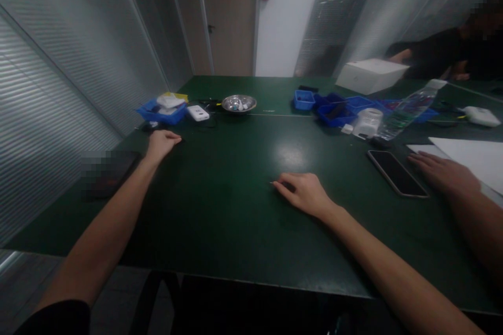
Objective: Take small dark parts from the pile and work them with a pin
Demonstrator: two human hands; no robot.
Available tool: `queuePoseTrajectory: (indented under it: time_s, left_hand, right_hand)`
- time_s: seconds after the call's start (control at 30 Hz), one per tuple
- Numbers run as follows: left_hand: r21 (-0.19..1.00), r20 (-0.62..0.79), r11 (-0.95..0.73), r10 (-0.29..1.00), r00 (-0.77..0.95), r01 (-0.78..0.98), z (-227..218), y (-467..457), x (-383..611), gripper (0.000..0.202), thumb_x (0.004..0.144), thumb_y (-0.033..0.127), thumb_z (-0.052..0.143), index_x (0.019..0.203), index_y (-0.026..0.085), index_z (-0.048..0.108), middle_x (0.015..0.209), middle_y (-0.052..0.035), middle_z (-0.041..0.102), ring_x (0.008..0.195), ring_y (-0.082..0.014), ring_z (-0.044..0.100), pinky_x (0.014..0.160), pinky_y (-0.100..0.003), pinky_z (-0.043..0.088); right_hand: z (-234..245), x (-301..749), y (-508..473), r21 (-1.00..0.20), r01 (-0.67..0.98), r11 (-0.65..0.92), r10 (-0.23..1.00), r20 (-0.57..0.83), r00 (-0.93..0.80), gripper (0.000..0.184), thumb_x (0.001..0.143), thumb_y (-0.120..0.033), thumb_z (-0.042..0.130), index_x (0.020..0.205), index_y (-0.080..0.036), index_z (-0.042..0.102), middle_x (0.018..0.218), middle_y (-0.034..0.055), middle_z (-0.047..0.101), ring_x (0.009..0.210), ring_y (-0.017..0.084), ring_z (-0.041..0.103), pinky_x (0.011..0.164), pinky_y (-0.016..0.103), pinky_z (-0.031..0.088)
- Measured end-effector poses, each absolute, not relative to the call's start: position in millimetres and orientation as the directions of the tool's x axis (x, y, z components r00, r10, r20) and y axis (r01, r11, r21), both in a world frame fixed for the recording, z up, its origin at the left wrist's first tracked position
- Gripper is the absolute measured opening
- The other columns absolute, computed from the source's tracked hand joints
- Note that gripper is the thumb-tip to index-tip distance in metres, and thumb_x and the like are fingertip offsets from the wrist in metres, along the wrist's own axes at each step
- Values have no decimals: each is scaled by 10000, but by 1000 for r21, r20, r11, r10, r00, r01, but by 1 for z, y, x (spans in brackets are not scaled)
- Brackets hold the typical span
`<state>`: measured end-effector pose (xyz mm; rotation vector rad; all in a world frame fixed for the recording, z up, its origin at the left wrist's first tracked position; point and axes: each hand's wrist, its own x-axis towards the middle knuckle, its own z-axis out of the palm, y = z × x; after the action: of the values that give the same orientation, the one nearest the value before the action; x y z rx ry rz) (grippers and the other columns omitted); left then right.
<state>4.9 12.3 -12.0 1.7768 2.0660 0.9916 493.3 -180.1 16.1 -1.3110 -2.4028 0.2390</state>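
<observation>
- Evidently, the right hand, just right of the frame's centre, has its grip pinched on a pale sliver that pokes out leftward over the tabletop.
- Left of centre, the left hand pinches what seems a dark speck, too small to identify.
- Both pieces look light and easily dropped; stiffness is unclear; a pinch near one end should suit.

left hand near a blue tray; right hand pinches a tiny pale object.
</observation>
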Motion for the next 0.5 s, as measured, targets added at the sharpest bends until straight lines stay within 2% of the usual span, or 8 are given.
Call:
queuePoseTrajectory:
  time_s: [0.13, 0.2, 0.37, 0.5]
  left_hand:
    - [404, 393, -140, 919, -34, 904, -15, 3, 11, 206, 879, 264, 643, 970, 170, 802, 1040, -102, 749, 959, -259, 683, 911, -343, 494]
    - [306, 420, -194, 906, 51, 932, -15, -1, 16, 243, 920, 228, 572, 994, 167, 794, 1075, -110, 736, 1008, -263, 672, 937, -347, 477]
    - [33, 377, -126, 920, 105, 991, -10, -10, 33, 336, 966, 220, 463, 1069, 178, 780, 1116, -138, 721, 1025, -295, 645, 914, -396, 448]
    - [-122, 319, -75, 941, 110, 990, -2, -16, 46, 369, 970, 208, 422, 1113, 151, 757, 1116, -179, 703, 1020, -332, 638, 880, -431, 425]
  right_hand:
    - [15, 493, -180, -318, 779, 540, 840, 253, -479, 356, 1051, -469, 477, 906, -217, 682, 755, -1, 680, 581, 121, 564, 579, 270, 342]
    - [15, 493, -180, -313, 779, 544, 838, 254, -483, 351, 1054, -465, 473, 917, -218, 684, 765, -1, 684, 590, 121, 570, 586, 270, 345]
    - [15, 494, -179, -303, 778, 550, 833, 255, -490, 341, 1050, -457, 483, 912, -219, 685, 751, -2, 679, 580, 121, 562, 588, 270, 339]
    - [15, 493, -180, -304, 777, 550, 833, 260, -488, 345, 1050, -452, 477, 910, -216, 685, 758, 1, 680, 575, 118, 558, 586, 271, 336]
